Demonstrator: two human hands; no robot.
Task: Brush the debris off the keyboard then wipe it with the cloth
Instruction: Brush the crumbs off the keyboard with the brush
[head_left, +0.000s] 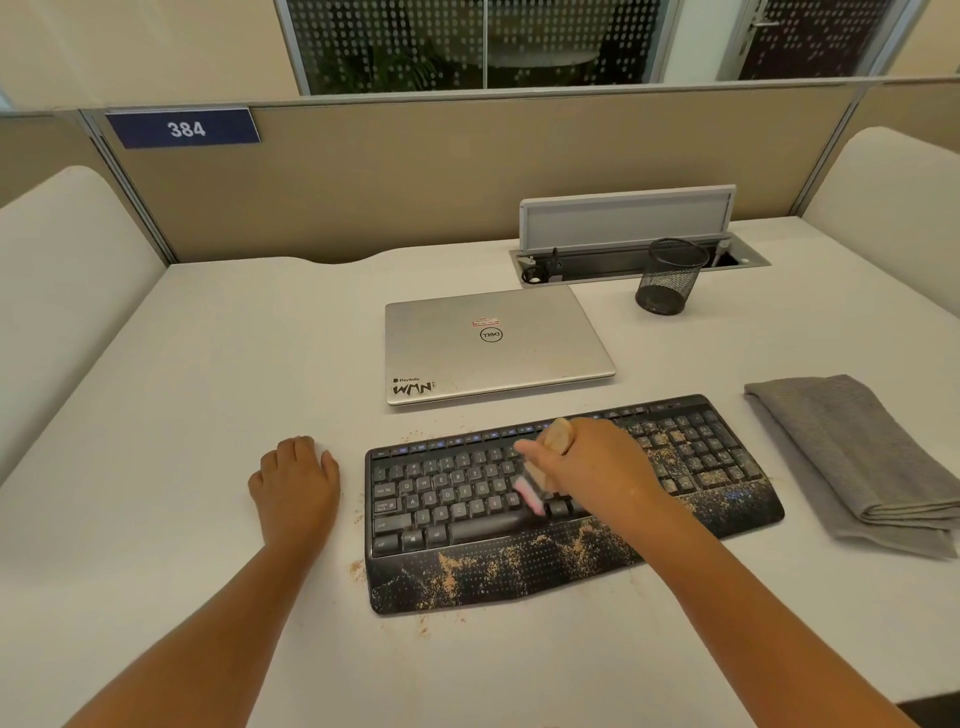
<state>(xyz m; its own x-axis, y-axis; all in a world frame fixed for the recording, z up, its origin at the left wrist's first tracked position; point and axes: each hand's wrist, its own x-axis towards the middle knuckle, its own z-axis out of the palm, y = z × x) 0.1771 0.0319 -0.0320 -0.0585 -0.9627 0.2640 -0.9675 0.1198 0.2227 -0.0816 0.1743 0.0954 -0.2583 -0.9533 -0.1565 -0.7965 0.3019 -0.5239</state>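
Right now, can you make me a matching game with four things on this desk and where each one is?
Things:
1. brush
2. cloth
3. laptop
4. pen cup

Places:
A. closed, just behind the keyboard
B. folded, to the right of the keyboard
C. at the back of the desk, by the open cable tray
D. gripped in the right hand, bristles on the keys

Pairs: 1-D, 2-B, 3-A, 4-C
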